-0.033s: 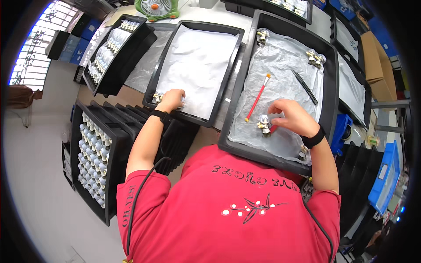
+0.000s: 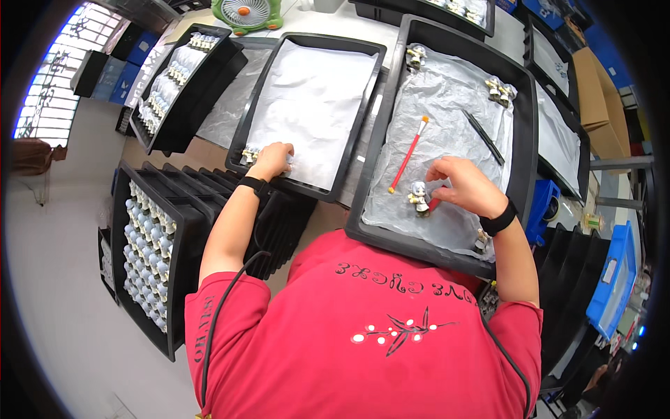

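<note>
My left hand (image 2: 273,161) is closed at the near left corner of a black tray (image 2: 234,133) lined with white sheet. A small figurine (image 2: 289,160), mostly hidden, shows at its fingertips. Beside that hand another figurine (image 2: 248,155) rests in the corner. Over the larger black tray (image 2: 380,140), my right hand (image 2: 464,187) has its fingers bent round a white-haired figurine (image 2: 419,197). Something red (image 2: 435,203) shows under the thumb. On the crumpled lining lie a red-handled brush (image 2: 410,153) and a black pen-like tool (image 2: 483,137).
More figurines (image 2: 500,92) lie at the larger tray's far right, one figurine (image 2: 417,56) far left and one figurine (image 2: 481,241) near right. Stacked trays (image 2: 178,244) of figurines stand at my left. A green fan (image 2: 246,12) and a cardboard box (image 2: 601,98) are farther off.
</note>
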A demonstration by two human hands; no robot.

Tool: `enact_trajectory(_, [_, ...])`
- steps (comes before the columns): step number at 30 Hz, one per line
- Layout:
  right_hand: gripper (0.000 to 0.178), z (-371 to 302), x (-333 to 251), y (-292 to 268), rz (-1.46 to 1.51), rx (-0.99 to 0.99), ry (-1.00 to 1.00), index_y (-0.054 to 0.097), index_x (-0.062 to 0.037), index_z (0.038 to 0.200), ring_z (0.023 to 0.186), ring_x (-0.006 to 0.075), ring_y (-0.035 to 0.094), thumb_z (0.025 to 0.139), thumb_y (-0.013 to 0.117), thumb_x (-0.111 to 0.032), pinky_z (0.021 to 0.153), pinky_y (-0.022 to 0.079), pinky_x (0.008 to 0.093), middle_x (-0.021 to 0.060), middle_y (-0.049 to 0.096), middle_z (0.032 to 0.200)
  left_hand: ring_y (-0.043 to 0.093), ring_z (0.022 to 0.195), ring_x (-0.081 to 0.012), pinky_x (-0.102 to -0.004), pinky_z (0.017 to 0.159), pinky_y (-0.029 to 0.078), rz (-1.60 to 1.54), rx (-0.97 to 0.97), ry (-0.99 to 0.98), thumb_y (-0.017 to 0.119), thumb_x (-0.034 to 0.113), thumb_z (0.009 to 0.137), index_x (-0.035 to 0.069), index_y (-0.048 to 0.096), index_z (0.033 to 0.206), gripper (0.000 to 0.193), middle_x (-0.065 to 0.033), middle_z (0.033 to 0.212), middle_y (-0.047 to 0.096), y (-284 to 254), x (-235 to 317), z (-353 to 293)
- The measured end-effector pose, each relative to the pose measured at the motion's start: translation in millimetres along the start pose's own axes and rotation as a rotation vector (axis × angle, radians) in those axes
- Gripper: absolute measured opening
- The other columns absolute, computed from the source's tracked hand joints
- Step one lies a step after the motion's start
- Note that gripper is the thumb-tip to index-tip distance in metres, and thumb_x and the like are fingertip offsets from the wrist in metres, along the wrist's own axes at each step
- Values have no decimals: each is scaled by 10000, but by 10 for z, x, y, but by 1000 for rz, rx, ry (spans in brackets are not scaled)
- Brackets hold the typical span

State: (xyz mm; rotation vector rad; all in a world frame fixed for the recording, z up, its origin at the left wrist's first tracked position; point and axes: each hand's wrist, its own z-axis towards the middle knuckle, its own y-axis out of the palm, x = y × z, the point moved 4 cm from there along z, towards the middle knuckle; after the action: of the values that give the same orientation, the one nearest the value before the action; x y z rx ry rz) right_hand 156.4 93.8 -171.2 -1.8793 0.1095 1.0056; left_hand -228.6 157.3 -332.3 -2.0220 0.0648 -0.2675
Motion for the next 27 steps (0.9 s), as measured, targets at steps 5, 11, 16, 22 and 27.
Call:
enact_trajectory(5, [286, -13, 10, 49, -278, -58, 30, 565, -42, 872, 883, 305, 555, 635, 706, -118, 756, 451, 384, 117, 568, 865, 583, 963, -356, -432, 831, 475, 61, 7, -6, 769, 181, 640, 184, 580, 1099, 496, -135, 1070, 549, -83, 115, -118])
enact_trajectory(11, [545, 15, -152, 277, -241, -91, 15, 512, -69, 1011, 851, 323, 556, 559, 789, -195, 730, 467, 388, 133, 527, 947, 614, 793, -191, -318, 706, 476, -581, 137, 106, 689, 179, 768, 43, 645, 981, 257, -104, 882, 648, -1245, 899, -646])
enact_trajectory(16, [499, 70, -85, 317, -132, -89, -1, 503, -55, 1005, 773, 292, 565, 584, 760, -127, 671, 475, 374, 129, 499, 906, 608, 770, -180, -278, 640, 476, -859, -272, 1022, 686, 230, 798, 67, 656, 1027, 283, -78, 912, 652, -1944, 1747, -1617])
enact_trajectory(22, [244, 105, -52, 23, 457, -17, 126, 539, -19, 924, 687, 106, 525, 717, 668, -29, 619, 446, 240, 46, 489, 867, 601, 735, -215, -281, 594, 460, -930, -389, 1839, 543, 223, 920, 46, 604, 1124, 277, -142, 971, 627, -2359, 2231, -2225])
enact_trajectory(27, [247, 127, 16, 152, 235, 71, -59, 552, -32, 966, 717, 142, 544, 743, 656, -41, 663, 458, 259, 61, 519, 914, 528, 574, -170, -255, 484, 386, -1261, -60, 1907, 668, 223, 826, 240, 582, 1198, 382, -192, 996, 595, -2232, 2389, -2480])
